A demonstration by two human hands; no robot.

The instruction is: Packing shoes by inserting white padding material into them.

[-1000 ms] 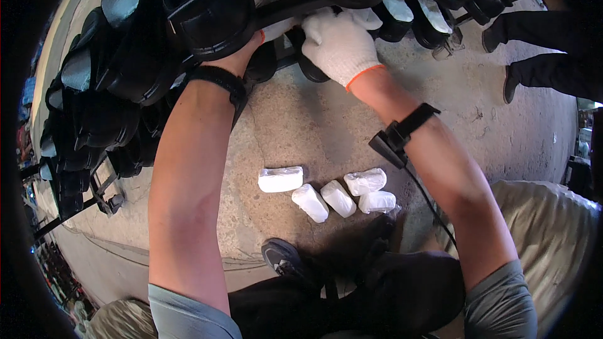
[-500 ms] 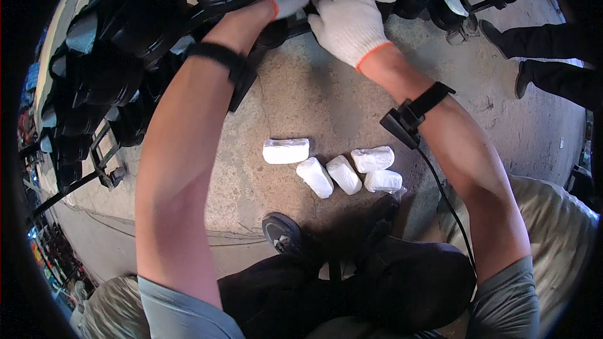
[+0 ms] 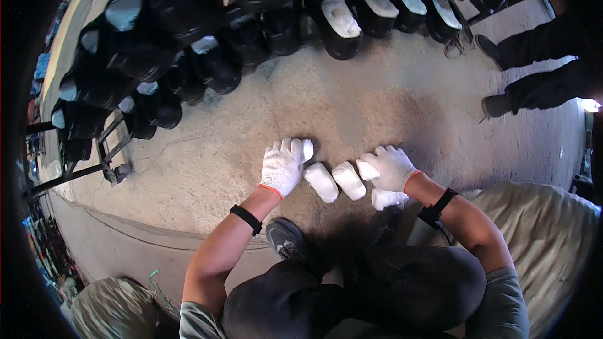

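My left hand [image 3: 282,167], in a white knitted glove with an orange cuff, is closed around a white wrapped bundle [image 3: 307,150] on the floor; only its end shows. In a matching glove, my right hand [image 3: 390,169] has its fingers curled over another white wrapped bundle [image 3: 367,169]. Between the hands lie two more white bundles [image 3: 321,182] [image 3: 349,180], side by side and apart from my fingers. A further white bundle [image 3: 387,199] rests just below my right hand, beside my shoe.
A rack of black, rounded, boot-like items [image 3: 213,66] curves across the far and left sides. A crumpled white piece [image 3: 340,16] sits in one. Another person's legs [image 3: 534,85] stand at right. Pale sacks [image 3: 534,232] [image 3: 113,307] lie on both sides of me.
Both hands have come down from the rack to the bundles on the floor and closed on two of them. A crumpled white piece now shows in a black item where my hands were.
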